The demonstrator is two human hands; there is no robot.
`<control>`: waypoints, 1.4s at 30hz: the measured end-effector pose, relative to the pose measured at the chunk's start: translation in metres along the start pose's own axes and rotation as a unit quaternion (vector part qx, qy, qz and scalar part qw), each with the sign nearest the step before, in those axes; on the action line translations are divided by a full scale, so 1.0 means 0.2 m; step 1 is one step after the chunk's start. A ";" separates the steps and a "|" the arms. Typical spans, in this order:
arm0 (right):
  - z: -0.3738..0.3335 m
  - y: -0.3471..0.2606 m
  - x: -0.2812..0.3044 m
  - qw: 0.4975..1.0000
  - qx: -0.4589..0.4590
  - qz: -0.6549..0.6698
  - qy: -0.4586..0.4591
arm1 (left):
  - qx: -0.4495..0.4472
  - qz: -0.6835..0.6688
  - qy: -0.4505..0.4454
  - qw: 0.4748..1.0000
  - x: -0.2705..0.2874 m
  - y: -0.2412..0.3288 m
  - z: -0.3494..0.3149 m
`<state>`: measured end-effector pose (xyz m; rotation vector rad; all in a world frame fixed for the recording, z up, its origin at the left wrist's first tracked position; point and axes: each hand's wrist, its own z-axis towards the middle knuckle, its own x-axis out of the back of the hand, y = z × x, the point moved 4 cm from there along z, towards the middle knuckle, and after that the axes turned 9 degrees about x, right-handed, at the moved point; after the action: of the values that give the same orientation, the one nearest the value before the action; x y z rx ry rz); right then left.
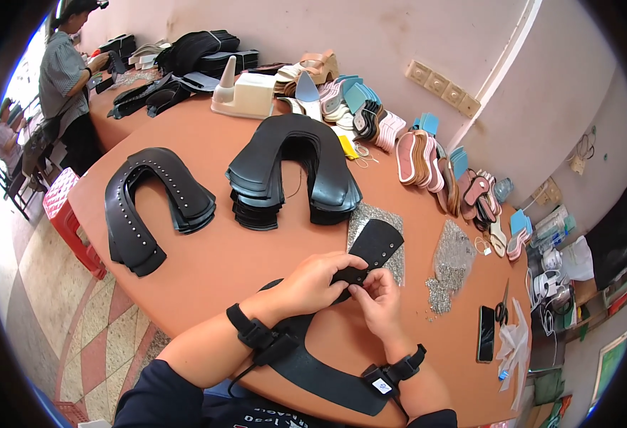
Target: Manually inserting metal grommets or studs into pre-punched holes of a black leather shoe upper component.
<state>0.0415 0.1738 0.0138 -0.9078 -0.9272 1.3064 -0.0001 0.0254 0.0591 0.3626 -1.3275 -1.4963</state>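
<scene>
Hands meet over the orange table in the head view: the left hand pins a black U-shaped leather piece flat, fingers curled tight on it, seemingly to steady it, while the right hand pinches its edge beside the heaps of silver studs. Finished stacks lie well apart.

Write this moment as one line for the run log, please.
left hand: holds black leather piece | right hand: pinches same piece | table: two black stacks beyond

2 stacks of black leather pieces, 1 phone, 1 scissors.
</scene>
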 end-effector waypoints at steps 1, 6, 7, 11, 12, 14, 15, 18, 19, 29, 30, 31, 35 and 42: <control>0.01 -0.01 0.00 0.998 0.021 -0.052 0.005 | 0.000 0.001 -0.004 1.000 0.00 0.00 0.00; 0.04 -0.16 -0.04 0.951 0.117 -0.285 -0.024 | 0.039 -0.031 0.005 0.999 0.00 -0.01 0.00; 0.04 -0.18 -0.05 0.944 0.139 -0.298 -0.026 | 0.046 -0.031 0.013 0.998 0.01 0.01 -0.01; 0.02 -0.15 -0.01 0.945 0.164 -0.284 -0.016 | 0.040 -0.016 0.001 0.999 -0.01 0.03 0.00; 0.02 -0.14 0.00 0.945 0.165 -0.283 -0.014 | 0.038 -0.015 -0.003 0.999 -0.01 0.03 0.00; 0.01 -0.07 0.03 0.981 0.042 -0.189 -0.015 | 0.037 -0.013 -0.006 0.999 -0.01 0.03 0.00; 0.02 -0.08 0.03 0.994 0.032 -0.106 0.005 | 0.040 -0.033 0.000 0.999 0.00 0.01 0.00; 0.07 -0.13 0.11 0.997 0.023 0.031 0.066 | 0.049 0.002 -0.011 0.999 0.05 -0.02 0.01; 0.09 -0.12 0.18 0.994 -0.001 -0.095 0.062 | 0.049 -0.003 -0.013 0.999 0.05 -0.03 0.01; 0.11 0.02 0.22 0.938 -0.026 -0.335 -0.085 | 0.006 0.045 -0.019 0.999 0.15 0.02 0.00; 0.12 0.03 0.21 0.930 -0.016 -0.346 -0.122 | 0.005 0.051 -0.022 0.998 0.15 0.01 0.00; 0.13 0.04 0.19 0.921 -0.006 -0.357 -0.159 | 0.005 0.051 -0.022 0.998 0.16 0.01 0.01; 0.14 0.01 0.15 0.883 0.018 -0.426 -0.196 | 0.010 0.038 -0.023 0.999 0.17 0.02 0.00; 0.17 -0.07 0.21 0.869 -0.048 -0.440 -0.221 | 0.036 -0.014 -0.005 0.999 0.18 0.01 0.00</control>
<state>0.0162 0.2156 0.0422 -0.1549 -1.5385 0.6595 -0.0134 -0.0041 0.0743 0.4216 -1.3915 -1.4778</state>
